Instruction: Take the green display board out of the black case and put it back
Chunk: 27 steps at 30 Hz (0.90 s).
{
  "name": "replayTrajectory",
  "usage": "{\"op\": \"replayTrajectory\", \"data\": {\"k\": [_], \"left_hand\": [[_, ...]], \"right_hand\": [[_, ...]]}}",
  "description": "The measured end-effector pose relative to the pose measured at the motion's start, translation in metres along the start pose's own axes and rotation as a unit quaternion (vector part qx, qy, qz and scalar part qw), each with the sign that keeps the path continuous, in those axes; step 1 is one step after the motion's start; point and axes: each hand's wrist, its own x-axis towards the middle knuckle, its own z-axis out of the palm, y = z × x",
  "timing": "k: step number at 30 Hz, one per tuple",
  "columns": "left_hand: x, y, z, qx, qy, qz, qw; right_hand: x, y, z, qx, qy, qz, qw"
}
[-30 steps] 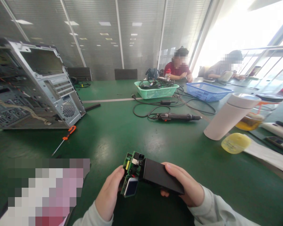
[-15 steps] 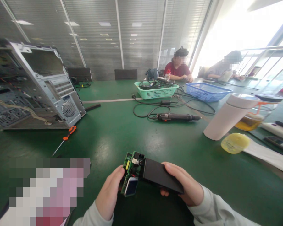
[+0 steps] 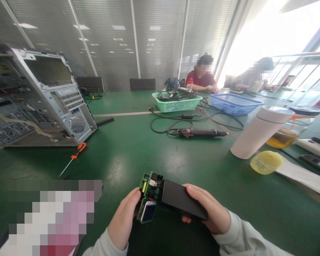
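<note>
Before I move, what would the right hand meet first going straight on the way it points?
Holding the black case, the right hand would probably meet the green circuit boards held in the left hand. The case's end lies beside them; whether they touch is unclear.

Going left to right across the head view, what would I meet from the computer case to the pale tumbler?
Computer case, left hand, green circuit boards, black casing, right hand, pale tumbler.
</note>
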Motion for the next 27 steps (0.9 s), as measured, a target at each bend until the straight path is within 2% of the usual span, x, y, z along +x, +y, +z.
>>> {"op": "replayTrajectory", "data": {"k": [6, 27], "left_hand": [[0.0014, -0.0011, -0.0009, -0.002, -0.005, 0.021, 1.000], [-0.0023, 0.0035, -0.0001, 0.013, -0.013, 0.000, 1.000]], "right_hand": [[0.0006, -0.0001, 0.0007, -0.001, 0.003, 0.004, 1.000], [0.0013, 0.0015, -0.0019, 0.002, -0.006, 0.007, 1.000]]}}
